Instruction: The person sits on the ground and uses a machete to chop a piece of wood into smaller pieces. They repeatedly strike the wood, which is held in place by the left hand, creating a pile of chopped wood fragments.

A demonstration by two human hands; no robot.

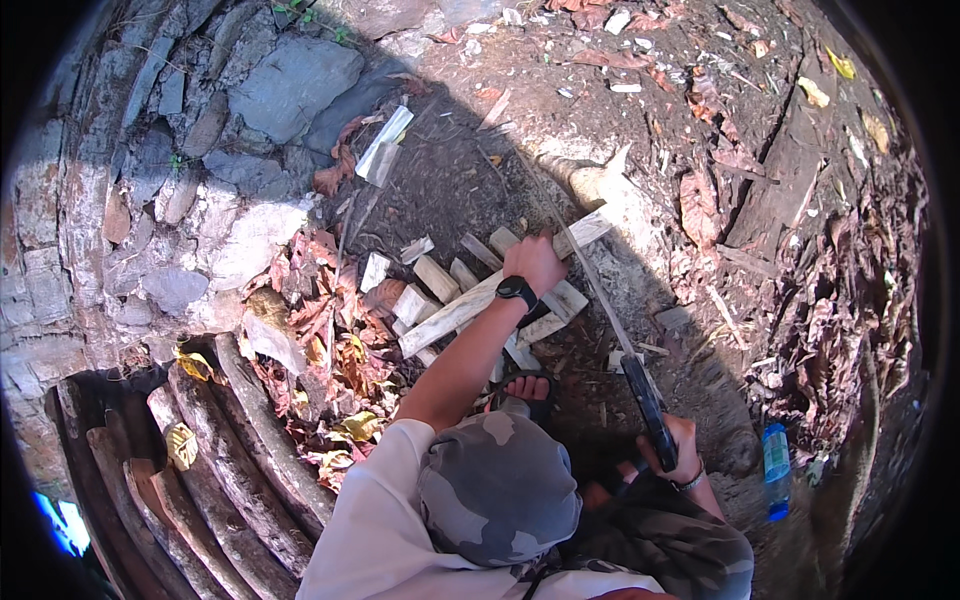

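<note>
My left hand (535, 264), with a black watch at its wrist, is closed on a long pale wooden stick (448, 324). The stick lies slanting across several shorter split wood pieces (436, 279). My right hand (682, 452) grips the black handle of a long, narrow-bladed cutting tool (602, 290). Its blade points away and crosses the stick's far right end, just right of my left hand. Seen nearly edge-on, the blade does not show whether it is a machete or a saw, and I cannot tell whether it touches the wood.
A sandalled foot (528, 387) is close to the wood pieces, with camouflage cloth (500, 490) nearer. Logs (245, 450) lie at lower left, below a stone wall (295, 90). A blue-labelled plastic bottle (776, 470) lies at right. Dry leaves (700, 205) and wood chips litter the ground.
</note>
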